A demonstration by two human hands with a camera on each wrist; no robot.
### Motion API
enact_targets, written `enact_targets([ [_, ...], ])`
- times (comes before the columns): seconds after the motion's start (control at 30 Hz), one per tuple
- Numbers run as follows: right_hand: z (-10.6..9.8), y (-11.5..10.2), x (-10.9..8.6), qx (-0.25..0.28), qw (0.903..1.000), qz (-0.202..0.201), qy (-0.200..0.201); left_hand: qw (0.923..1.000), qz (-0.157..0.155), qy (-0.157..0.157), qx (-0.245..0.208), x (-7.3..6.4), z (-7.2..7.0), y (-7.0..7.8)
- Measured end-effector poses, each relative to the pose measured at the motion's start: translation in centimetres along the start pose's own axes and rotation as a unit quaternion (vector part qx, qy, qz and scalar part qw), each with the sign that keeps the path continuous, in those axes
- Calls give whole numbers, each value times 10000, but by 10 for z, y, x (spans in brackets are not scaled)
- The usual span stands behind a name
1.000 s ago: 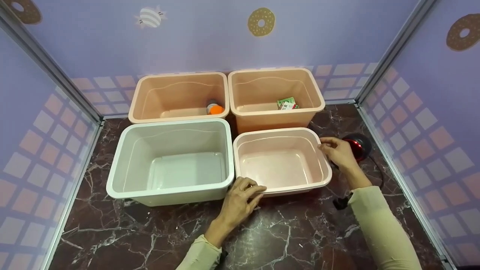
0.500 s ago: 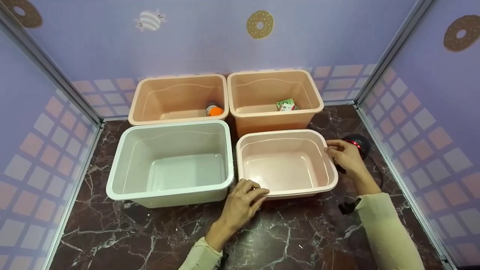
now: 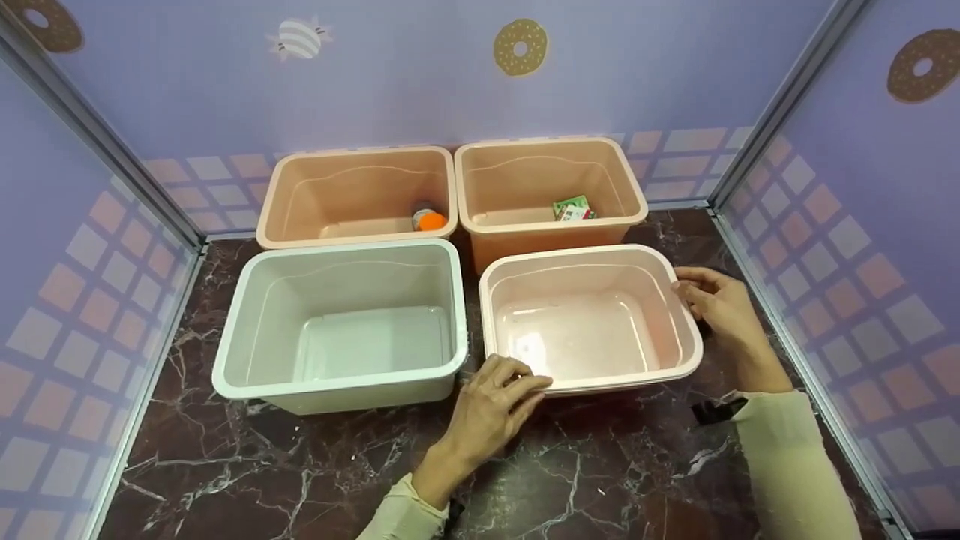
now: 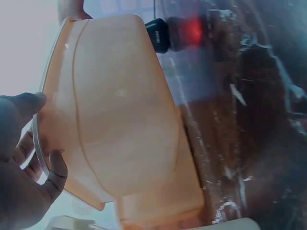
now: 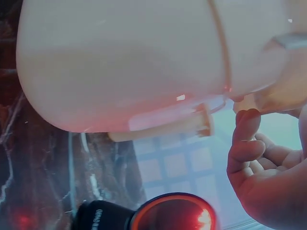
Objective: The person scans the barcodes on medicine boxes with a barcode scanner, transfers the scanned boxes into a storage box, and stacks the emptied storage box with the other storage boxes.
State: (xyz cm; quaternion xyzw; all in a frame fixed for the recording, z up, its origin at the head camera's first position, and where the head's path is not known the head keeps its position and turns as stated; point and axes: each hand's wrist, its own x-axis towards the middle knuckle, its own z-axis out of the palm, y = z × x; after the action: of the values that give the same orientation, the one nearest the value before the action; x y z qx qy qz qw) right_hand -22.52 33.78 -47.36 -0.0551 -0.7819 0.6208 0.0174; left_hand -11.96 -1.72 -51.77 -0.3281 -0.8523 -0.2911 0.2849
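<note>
Both hands hold a pale pink plastic storage bin (image 3: 581, 330) by its rim, at the front right of the group of bins. My left hand (image 3: 491, 412) pinches the rim near its front left corner, thumb and fingers on either side of it. At the right side, my right hand (image 3: 721, 307) grips the rim with curled fingers (image 5: 247, 148). In the left wrist view the bin's smooth outer wall (image 4: 120, 105) stands tilted against the frame. The inside of the bin holds nothing.
Left of it stands a pale green bin (image 3: 339, 390). Two orange bins line the back wall: the left one (image 3: 360, 238) holds an orange-capped bottle (image 3: 430, 219), the right one (image 3: 551, 236) small green and white boxes (image 3: 574, 208). A black device (image 5: 175, 213) glows red beside the right hand.
The pale pink bin has moved right and a little up in the head view, away from the green bin. Both hands have shifted along with it; the black device is now mostly hidden there.
</note>
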Motion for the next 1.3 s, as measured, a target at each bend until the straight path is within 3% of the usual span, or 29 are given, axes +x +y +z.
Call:
enact_targets([
  [0.27,-7,-22,-7,902,9956,261,-1,9998,173,98,-85,15,-17,7],
  [0.77,-8,-64,-15,1892,9813,-318,-185,9986,327,244,-322,39,-56,5],
  [1.3,19,-92,-7,2470,9642,-941,-198,9949,569,725,-413,53,-96,-11],
])
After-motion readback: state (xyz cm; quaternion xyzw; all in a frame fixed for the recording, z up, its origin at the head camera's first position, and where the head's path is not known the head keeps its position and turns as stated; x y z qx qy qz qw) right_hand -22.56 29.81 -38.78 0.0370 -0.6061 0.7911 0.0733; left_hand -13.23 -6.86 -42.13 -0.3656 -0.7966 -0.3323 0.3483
